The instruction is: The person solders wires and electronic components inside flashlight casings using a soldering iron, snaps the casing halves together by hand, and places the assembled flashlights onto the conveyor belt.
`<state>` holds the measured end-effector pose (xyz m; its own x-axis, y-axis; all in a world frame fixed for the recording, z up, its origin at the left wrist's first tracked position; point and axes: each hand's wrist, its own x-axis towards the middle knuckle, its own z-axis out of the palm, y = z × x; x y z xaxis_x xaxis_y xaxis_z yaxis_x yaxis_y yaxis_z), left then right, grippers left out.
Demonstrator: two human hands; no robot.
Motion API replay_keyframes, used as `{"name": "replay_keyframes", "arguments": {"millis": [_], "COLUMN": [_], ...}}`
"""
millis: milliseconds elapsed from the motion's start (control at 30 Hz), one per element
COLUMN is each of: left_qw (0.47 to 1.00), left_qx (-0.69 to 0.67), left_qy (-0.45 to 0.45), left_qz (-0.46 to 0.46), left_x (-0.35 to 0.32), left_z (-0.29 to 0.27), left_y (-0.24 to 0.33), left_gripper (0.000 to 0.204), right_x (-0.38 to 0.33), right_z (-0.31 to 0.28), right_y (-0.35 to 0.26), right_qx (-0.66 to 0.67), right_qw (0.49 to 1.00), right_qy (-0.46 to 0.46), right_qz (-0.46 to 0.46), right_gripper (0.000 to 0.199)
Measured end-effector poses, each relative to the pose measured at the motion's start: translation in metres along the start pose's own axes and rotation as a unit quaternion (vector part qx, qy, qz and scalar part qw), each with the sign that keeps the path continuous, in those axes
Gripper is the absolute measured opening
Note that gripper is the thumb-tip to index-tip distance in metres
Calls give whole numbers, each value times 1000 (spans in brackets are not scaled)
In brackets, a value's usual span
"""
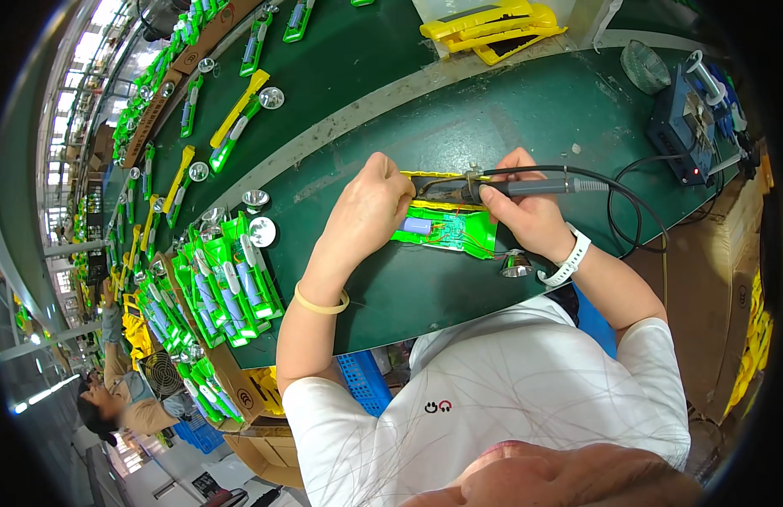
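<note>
My right hand (531, 211) is closed round the dark grey handle of a soldering iron (556, 187), which points left. Its cable loops away to the right. Under the iron lies a yellow casing half (446, 205) with a dark inside. My left hand (366, 203) has its fingers pinched together at that casing's left end; whatever they hold is hidden. Just nearer to me, a green casing half (477, 237) lies with its inside up. It carries a blue-grey battery cell (416, 226) and a green circuit board (448, 228). Thin wires reach a silver reflector (516, 265) at its right.
A soldering station (680, 127) with a solder spool (704, 80) stands at the right. Yellow casings (493, 29) lie at the far edge. At left, green casings (226, 283) are stacked, and more line a belt (324, 76). A person (133, 406) sits further left.
</note>
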<state>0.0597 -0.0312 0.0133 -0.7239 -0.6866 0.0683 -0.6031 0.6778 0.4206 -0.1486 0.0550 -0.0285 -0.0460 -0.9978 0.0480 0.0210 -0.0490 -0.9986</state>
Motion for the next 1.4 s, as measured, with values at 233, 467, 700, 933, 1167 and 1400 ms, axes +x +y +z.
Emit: {"name": "replay_keyframes", "arguments": {"millis": [233,467,700,933,1167,1400], "left_qw": [1000,999,999,999,996,986], "left_qx": [14,25,26,31,18,-100], "left_qy": [-10,-25,-31,-39,76,-27], "left_qz": [-5,-3,-8,-6,52,133], "left_x": [2,2,4,5,14,-20], "left_z": [-1,-2,-4,-4,-6,-16], "left_y": [2,4,7,7,-3,-7], "left_gripper": [10,11,12,10,22,41], "right_x": [-8,-11,-7,-13,-14,-17], "right_z": [-12,-52,-44,-49,-46,-59], "right_y": [-10,-10,-1,-3,-4,-1], "right_qx": [126,135,159,157,151,210], "right_qw": [992,982,984,982,980,954], "right_qy": [13,128,82,100,114,195], "right_qz": [16,-41,0,-34,-67,-87], "right_gripper": [19,18,19,19,20,17]}}
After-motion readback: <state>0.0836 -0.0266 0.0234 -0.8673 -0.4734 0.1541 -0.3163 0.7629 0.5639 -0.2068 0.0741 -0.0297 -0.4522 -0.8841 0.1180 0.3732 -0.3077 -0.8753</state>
